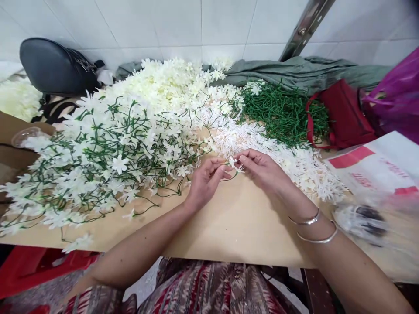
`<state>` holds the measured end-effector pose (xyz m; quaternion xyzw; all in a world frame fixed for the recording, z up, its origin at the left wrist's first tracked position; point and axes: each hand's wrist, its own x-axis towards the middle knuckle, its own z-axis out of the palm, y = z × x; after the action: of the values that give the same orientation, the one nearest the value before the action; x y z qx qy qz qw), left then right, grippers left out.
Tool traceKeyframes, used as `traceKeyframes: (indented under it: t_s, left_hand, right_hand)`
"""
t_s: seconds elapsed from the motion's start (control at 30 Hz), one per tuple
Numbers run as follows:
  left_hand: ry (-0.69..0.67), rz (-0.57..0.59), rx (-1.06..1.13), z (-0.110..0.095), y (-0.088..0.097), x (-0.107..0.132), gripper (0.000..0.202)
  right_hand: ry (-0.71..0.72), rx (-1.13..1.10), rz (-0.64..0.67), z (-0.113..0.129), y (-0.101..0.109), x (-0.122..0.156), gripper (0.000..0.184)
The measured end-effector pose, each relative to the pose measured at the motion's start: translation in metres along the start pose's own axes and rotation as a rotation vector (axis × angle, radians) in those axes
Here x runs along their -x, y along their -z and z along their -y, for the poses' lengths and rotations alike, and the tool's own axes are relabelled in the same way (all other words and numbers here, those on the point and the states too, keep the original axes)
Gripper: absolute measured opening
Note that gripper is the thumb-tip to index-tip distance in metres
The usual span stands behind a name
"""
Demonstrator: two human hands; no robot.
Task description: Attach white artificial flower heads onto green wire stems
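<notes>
Over the front middle of the table, my left hand (203, 185) is closed in a pinch on a green artificial flower stem (234, 175). My right hand (264, 171) pinches at a small white spiky flower piece (236, 165) by the stem's tip. The fingertips of both hands are close together, and they partly hide the piece. Left of my hands spreads a big heap of white artificial flowers on green stems (131, 139). Just beyond my fingers lies a strip of loose white spiky pieces (242, 138). Pale petal blossoms (163, 83) are piled behind.
A heap of green stems (278, 114) lies at back right beside a red bag (345, 114). A purple plastic bag (397, 93), a white-and-red packet (376, 165) and a clear bag (363, 220) line the right side. A black bag (59, 65) stands back left, against the tiled wall.
</notes>
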<state>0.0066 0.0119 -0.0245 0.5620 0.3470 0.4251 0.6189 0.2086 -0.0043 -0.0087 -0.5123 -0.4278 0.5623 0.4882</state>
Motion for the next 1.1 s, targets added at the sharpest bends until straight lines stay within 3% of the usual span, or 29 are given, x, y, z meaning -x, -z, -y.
traceKeyframes:
  t_s: [0.33, 0.7, 1.1]
  left_hand:
    - [-0.022, 0.050, 0.032, 0.011, -0.003, -0.008, 0.054]
    - [-0.026, 0.033, -0.098, 0.004, 0.002, -0.008, 0.044]
    - [0.020, 0.025, -0.169, 0.000, 0.005, -0.007, 0.045]
  right_hand:
    - [0.022, -0.053, 0.008, 0.008, -0.004, 0.007, 0.037]
    - [0.087, 0.049, -0.063, -0.002, -0.018, 0.002, 0.033]
    - [0.078, 0.065, -0.020, -0.007, -0.019, -0.002, 0.029]
